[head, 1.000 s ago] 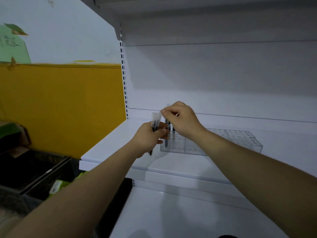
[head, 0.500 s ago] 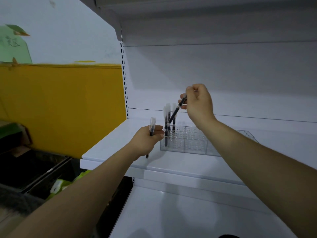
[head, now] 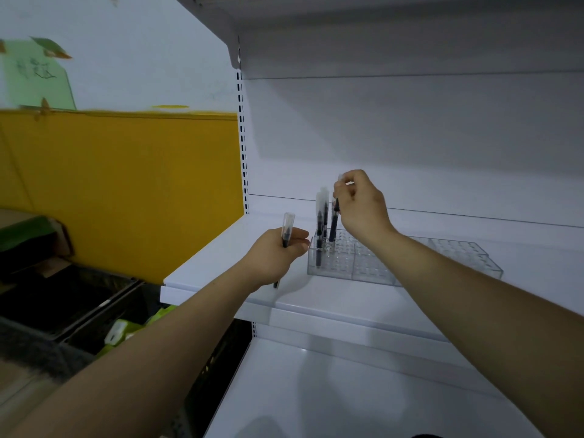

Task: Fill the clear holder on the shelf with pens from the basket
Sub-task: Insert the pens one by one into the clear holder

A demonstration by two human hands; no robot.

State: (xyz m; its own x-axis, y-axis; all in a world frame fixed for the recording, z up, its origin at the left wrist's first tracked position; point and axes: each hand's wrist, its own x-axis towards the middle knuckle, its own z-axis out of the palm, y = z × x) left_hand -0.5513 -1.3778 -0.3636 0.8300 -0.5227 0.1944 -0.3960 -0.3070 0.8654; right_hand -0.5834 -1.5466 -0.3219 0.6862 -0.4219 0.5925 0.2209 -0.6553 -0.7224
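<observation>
A clear holder (head: 373, 267) is set on the white shelf (head: 215, 263), with two capped pens (head: 319, 213) stood upright in its left end. A third pen (head: 333, 226) is pinched near its cap by the curled fingers of the right hand (head: 363, 210), its lower end held at the holder's holes beside those two. A spare pen (head: 287, 230) is gripped upright in the closed left hand (head: 275, 254), just left of the holder.
</observation>
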